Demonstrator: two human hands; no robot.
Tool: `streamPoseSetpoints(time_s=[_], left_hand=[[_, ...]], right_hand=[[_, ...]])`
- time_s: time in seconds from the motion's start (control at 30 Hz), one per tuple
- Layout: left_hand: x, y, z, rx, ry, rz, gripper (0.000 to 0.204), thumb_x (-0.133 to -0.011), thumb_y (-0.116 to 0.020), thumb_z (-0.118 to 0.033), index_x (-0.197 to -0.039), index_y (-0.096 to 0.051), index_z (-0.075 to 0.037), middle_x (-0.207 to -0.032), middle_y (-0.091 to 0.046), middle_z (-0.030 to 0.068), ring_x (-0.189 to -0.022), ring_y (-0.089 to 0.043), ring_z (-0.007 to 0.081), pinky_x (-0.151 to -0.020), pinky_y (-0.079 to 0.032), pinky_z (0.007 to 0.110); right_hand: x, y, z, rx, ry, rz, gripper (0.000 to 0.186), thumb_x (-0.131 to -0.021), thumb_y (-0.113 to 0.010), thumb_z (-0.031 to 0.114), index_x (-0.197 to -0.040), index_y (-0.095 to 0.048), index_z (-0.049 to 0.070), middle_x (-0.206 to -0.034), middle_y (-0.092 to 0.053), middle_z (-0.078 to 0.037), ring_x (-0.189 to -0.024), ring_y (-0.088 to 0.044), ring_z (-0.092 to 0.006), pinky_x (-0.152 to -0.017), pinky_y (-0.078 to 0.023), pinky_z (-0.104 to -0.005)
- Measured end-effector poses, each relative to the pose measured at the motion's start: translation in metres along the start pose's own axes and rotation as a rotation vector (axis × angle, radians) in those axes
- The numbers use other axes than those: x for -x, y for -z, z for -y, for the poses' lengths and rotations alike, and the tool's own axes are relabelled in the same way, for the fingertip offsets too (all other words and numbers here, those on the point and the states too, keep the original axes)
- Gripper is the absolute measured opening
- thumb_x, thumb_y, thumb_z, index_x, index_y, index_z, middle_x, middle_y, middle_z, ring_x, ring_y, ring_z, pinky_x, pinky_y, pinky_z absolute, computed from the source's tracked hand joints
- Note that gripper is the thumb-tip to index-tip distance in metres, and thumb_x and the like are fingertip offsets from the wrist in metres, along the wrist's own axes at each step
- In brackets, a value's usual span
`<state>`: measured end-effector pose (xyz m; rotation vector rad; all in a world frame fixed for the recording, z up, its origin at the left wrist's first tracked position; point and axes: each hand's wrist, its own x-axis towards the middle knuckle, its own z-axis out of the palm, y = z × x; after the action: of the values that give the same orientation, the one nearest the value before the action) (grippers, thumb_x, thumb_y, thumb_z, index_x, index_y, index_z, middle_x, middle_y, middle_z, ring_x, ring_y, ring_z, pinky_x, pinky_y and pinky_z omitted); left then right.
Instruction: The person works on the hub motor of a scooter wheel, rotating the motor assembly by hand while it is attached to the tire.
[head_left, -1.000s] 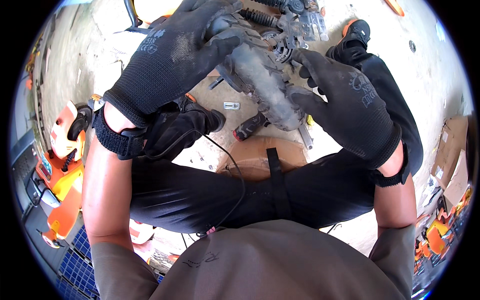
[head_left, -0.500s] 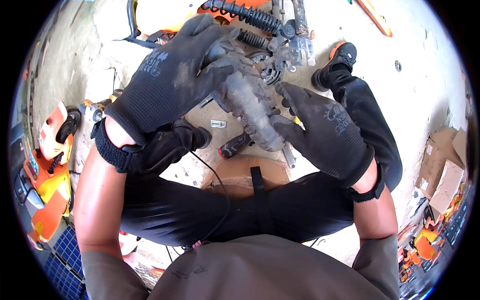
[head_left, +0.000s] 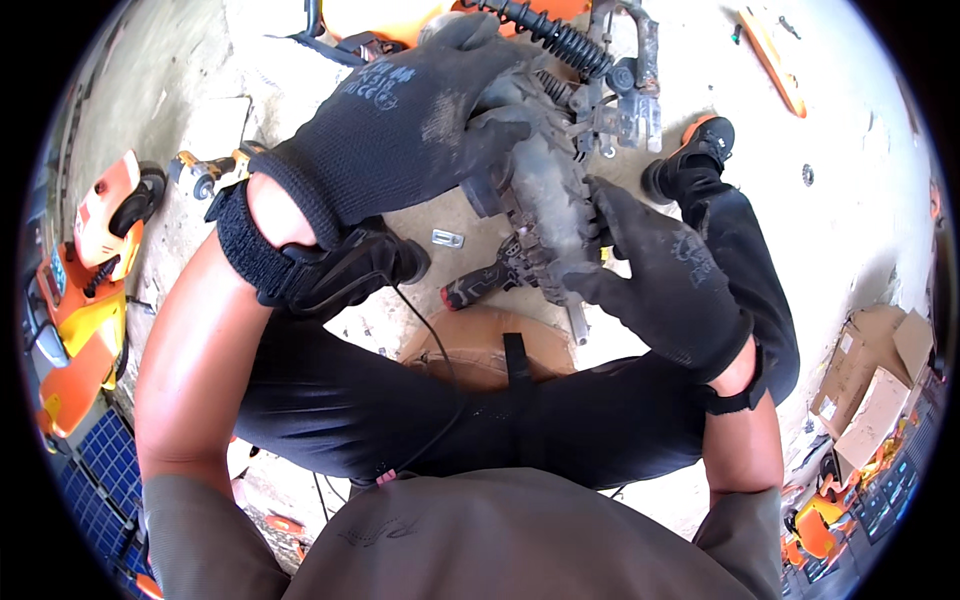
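Note:
A dusty grey-black long casing is held at a slant above the floor, between my knees. My left hand, in a black work glove, wraps over its upper end, thumb across the top. At its lower right edge is my gloved right hand, thumb against the casing and fingers along the side. Beyond the casing is a black coil-spring shock absorber beside a dirty metal bracket. Under the lower end lies a black power tool with a red-tipped grip, partly hidden. A short metal tube shows there too.
A cardboard box lies between my legs. Left are a yellow power tool and an orange scooter. An open carton stands right. An orange strip and a small metal plate lie on the floor.
My left hand and the casing's upper end appear farther right and slightly lower. My right hand has also shifted a little to the right and down. The whole view has turned slightly.

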<state>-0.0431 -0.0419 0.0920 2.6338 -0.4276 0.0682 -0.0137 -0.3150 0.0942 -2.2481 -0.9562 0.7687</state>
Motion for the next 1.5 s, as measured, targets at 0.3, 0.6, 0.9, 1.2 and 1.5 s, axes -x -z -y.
streamPoseSetpoints(time_s=[0.3, 0.6, 0.9, 1.2, 1.5], left_hand=[[0.0, -0.003, -0.002, 0.005, 0.132, -0.016, 0.061, -0.095, -0.069, -0.035, -0.147, -0.049, -0.008, -0.147, -0.047, 0.026, -0.125, -0.057, 0.0398, -0.103, -0.05, 0.044], [-0.004, 0.001, -0.005, 0.012, 0.129, 0.027, 0.066, -0.094, -0.072, -0.025, -0.151, -0.043, -0.009, -0.144, -0.049, 0.0249, -0.109, -0.065, 0.0355, -0.093, -0.055, 0.042], [-0.003, -0.005, -0.005, -0.005, 0.102, 0.011, 0.068, -0.088, -0.075, -0.024, -0.147, -0.046, -0.006, -0.131, -0.054, 0.0255, -0.103, -0.067, 0.0388, -0.09, -0.056, 0.045], [-0.003, -0.008, -0.006, -0.035, 0.08, -0.02, 0.07, -0.088, -0.073, -0.026, -0.148, -0.044, -0.006, -0.132, -0.053, 0.0307, -0.105, -0.066, 0.0437, -0.09, -0.056, 0.048], [-0.003, -0.005, -0.007, -0.019, 0.135, 0.054, 0.072, -0.091, -0.071, -0.026, -0.152, -0.039, -0.006, -0.143, -0.047, 0.0305, -0.124, -0.054, 0.0462, -0.102, -0.05, 0.048]], right_hand=[[-0.004, 0.007, 0.001, 0.042, -0.127, 0.066, 0.07, -0.081, -0.079, 0.019, -0.139, -0.047, -0.003, -0.102, -0.068, -0.024, -0.097, -0.068, -0.0388, -0.085, -0.053, -0.0432], [-0.004, 0.021, 0.001, 0.02, -0.227, 0.059, 0.068, -0.08, -0.077, 0.01, -0.14, -0.046, -0.004, -0.105, -0.068, -0.024, -0.099, -0.067, -0.0389, -0.086, -0.053, -0.043], [-0.001, 0.023, -0.007, 0.094, -0.223, 0.017, 0.075, -0.08, -0.076, 0.007, -0.144, -0.04, -0.007, -0.11, -0.067, -0.026, -0.102, -0.068, -0.0372, -0.091, -0.052, -0.0417], [0.001, 0.025, -0.01, 0.108, -0.199, -0.012, 0.076, -0.08, -0.078, 0.009, -0.145, -0.041, -0.008, -0.112, -0.067, -0.027, -0.103, -0.068, -0.0363, -0.091, -0.053, -0.0419], [-0.001, 0.026, -0.006, 0.113, -0.179, -0.092, 0.078, -0.081, -0.08, 0.019, -0.144, -0.042, -0.007, -0.121, -0.063, -0.03, -0.114, -0.064, -0.0409, -0.099, -0.051, -0.0435]])
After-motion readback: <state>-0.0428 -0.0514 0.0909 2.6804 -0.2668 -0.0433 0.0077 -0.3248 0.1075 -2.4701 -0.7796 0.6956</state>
